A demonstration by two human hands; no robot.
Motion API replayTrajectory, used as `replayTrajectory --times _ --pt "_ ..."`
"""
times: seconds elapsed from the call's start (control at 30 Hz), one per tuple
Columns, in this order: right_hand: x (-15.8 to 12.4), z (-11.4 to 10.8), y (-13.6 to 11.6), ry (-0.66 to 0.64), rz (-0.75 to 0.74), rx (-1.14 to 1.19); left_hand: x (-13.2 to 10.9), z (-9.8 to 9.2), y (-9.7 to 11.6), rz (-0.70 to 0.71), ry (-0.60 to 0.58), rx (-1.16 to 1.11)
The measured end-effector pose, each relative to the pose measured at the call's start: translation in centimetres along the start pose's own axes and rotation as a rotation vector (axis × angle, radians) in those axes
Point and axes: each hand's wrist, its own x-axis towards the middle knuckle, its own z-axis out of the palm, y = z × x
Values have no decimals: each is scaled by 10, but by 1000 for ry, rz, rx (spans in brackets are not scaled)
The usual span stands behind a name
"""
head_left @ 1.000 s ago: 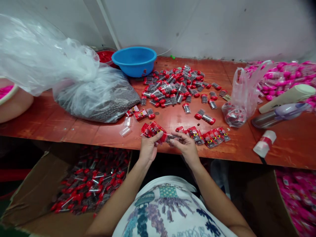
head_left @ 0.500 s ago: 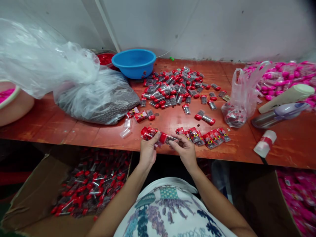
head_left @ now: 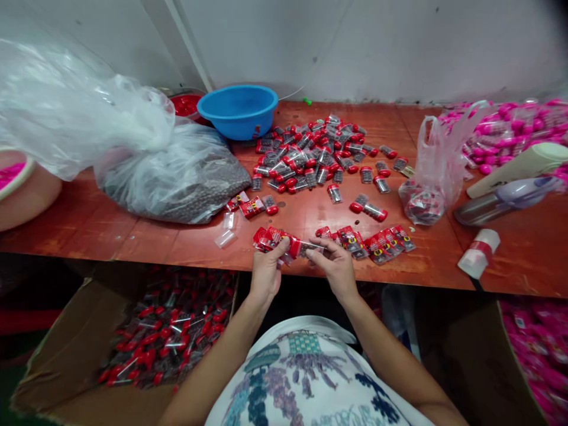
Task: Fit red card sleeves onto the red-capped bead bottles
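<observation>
Over the table's front edge, my left hand [head_left: 266, 271] closes its thumb and fingers round the red-capped end of a small clear tube [head_left: 302, 248] with dark contents. My right hand [head_left: 338, 267] pinches the tube's clear end, its fingers partly covering it. Just beyond my left hand lie red printed packets [head_left: 265, 236]; they overlap the tube's capped end in view. A row of similar red packets [head_left: 351, 240] lies beside and beyond my right hand. Two empty clear sleeves [head_left: 226, 238] rest to the left.
A pile of red-capped tubes [head_left: 306, 157] covers the table's middle back, near a blue basin [head_left: 242, 112]. A large plastic bag of dark beads [head_left: 177, 183] stands left. On the right are a small plastic bag [head_left: 423, 204], bottle [head_left: 492, 204] and pink-capped tubes [head_left: 515, 130]. Below sits a cardboard box [head_left: 57, 361] of red-capped tubes.
Both hands keep their hold on the tube. The right hand has shifted very slightly to the right along its clear end. The camera view has tilted a little.
</observation>
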Motion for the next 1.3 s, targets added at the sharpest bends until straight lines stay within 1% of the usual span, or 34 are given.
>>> replayTrajectory --times 0.2,0.23,0.33,0.37,0.4,0.47,0.57,0.63,0.7,0.8,0.93,1.03,1.07,1.1,1.13,1.17,1.27,1.3 --pt "-3 5 11 37 -7 61 -3 1 2 27 -43 47" --pt "-3 5 12 41 -37 35 -3 1 3 31 -55 71" --pt "-4 5 10 51 -199 -124 -4 0 6 49 -100 141" --pt "-4 5 9 53 -232 -158 -4 -1 6 54 -111 155" --pt "-4 5 8 49 -226 -159 -4 -2 6 57 -118 159" --pt "-4 6 6 28 -110 -68 -5 -3 6 57 -129 154" --pt "-5 8 8 7 101 130 -5 -3 6 35 -188 154" --pt "-7 11 11 24 137 201 -6 -2 7 20 -218 152" --pt "-8 14 16 52 84 185 -7 1 6 18 -202 142" --pt "-9 16 23 105 -48 82 -7 5 5 40 -168 139" --pt "-7 10 24 86 -91 9 -4 6 3 21 -213 182" --pt "-8 4 22 103 -276 -173 -3 5 2 57 -193 234" --pt "-8 3 21 116 -318 -212 -3 5 1 82 -182 244" --pt "-9 3 21 124 -326 -218 -3 5 1 103 -177 250" --pt "-9 3 20 122 -297 -190 -2 5 0 113 -180 252" --pt "-8 3 19 108 -235 -134 -2 5 0 109 -191 246" --pt "-7 2 17 40 15 90 -1 4 2 31 -242 214" --pt "-7 2 16 19 76 145 -1 4 3 1 -259 205"
